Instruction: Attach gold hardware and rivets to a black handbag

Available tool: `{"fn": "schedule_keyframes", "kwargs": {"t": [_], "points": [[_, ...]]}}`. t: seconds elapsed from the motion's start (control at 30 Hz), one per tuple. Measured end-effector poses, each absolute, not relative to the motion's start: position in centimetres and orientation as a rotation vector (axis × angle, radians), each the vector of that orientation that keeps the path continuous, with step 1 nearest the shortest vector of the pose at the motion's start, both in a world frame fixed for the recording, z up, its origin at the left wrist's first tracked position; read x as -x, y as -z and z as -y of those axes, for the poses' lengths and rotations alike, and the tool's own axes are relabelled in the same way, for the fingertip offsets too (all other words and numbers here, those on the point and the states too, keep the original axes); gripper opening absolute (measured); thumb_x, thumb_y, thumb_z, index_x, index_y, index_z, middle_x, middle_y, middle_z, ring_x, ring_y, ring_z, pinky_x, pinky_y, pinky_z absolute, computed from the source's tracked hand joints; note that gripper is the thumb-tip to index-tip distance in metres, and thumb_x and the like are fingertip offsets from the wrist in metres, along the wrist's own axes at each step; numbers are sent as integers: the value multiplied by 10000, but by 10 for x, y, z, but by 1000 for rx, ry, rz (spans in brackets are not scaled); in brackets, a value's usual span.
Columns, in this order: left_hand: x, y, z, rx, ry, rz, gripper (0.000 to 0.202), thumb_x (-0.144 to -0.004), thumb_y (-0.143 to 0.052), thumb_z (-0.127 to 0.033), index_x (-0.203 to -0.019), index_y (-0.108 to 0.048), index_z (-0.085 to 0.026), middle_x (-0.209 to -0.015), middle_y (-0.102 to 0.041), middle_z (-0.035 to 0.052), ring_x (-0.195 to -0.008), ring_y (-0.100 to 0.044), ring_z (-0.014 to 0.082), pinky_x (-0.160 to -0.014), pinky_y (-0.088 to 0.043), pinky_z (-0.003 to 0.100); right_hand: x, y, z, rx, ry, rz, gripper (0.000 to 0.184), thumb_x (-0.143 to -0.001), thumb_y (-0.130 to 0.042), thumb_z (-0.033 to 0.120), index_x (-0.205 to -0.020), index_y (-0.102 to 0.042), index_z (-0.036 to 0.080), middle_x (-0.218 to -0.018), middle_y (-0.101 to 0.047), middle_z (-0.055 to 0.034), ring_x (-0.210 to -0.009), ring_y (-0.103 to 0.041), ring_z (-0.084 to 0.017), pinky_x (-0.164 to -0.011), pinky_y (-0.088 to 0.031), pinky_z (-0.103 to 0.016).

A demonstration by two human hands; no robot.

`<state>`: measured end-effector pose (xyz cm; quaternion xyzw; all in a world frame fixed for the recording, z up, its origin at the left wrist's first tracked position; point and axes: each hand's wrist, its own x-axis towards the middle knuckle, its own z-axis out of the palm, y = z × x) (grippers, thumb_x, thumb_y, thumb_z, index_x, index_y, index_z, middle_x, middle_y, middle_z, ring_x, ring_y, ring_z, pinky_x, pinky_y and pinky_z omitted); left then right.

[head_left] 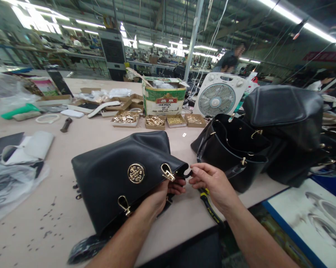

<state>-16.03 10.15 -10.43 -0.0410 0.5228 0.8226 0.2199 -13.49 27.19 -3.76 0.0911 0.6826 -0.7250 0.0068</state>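
My left hand [162, 193] grips the bag [109, 178] rim. At its 3 o'clock, my right hand [212, 183] pinches the strap tab [188, 173]. I judge a slack pinch could let it slip.

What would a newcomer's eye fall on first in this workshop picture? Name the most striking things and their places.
First comes the black handbag lying front and centre on the table, its round gold emblem shining, with the left hand and right hand pinching its rim. To the right sits a heap of more black bags. Behind it stands a white fan, with small trays of gold fittings to its left.
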Motion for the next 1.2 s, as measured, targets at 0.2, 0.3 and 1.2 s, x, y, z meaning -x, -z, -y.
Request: {"fn": "schedule_keyframes", "kwargs": {"t": [0.2,0.3,1.2], "points": [[159,95,-103,191,-2278,-1459,422,-870,-644,-507,-831,-729,-95,-828,-765,136,-621,-700,171,-592,-523,256,129,44,-273,-161,2193,-2323,464,-786,-847,547,-1042,-791,164,-820,-782,-84,-765,-750,-226,-660,-598,-317],[158,91,-103,210,-2253,-1435,413,-918,-603,-486,-892,-738,-97,-916,-785,158,-619,-706,164,-548,-524,235,128,48,-274,-151,2137,-2474,446,-806,-829,558,-1045,-798,182,-824,-784,-79,-772,-744,-236,-701,-594,-348],[154,91,-107,205,-2364,-1115,362,-1093,-382,-270,-1049,-670,-55,-965,-787,175,-574,-729,164,-417,-535,190,117,65,-269,-327,2056,-2713,466,-883,-728,591,-1171,-777,228,-800,-781,-39,-745,-742,-202,-744,-586,-328]]}}
